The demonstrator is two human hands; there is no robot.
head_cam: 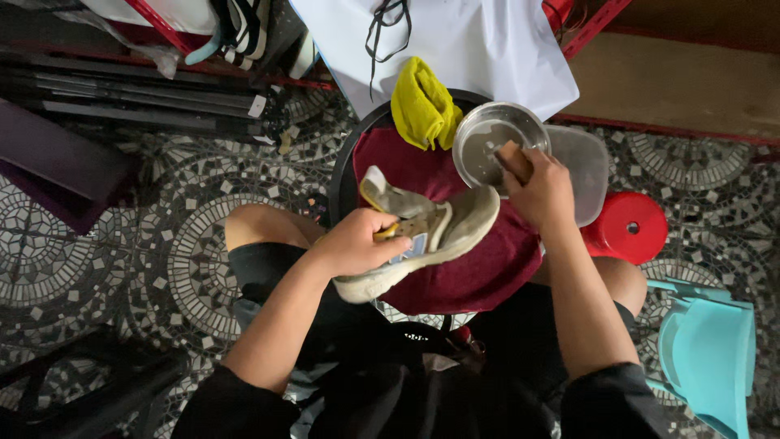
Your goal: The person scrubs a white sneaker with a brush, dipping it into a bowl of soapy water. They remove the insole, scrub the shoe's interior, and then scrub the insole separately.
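Observation:
My left hand (357, 241) grips a worn beige sneaker (439, 232) by its side, holding it tilted above a dark red cloth (479, 272) spread over a round stool. My right hand (543, 191) holds a small tan brush or sponge (513, 158) at the edge of a round metal bowl (487, 134) with cloudy water in it. The bowl sits at the far side of the red cloth, just beyond the shoe's toe. A yellow rag (421, 106) lies bunched to the left of the bowl.
A clear plastic container (589, 162) sits under the bowl's right side. A red stool (630, 228) and a turquoise plastic chair (707, 358) stand to my right. White cloth with black laces (455, 41) lies ahead, more shoes (244, 28) at top left, patterned tile floor all around.

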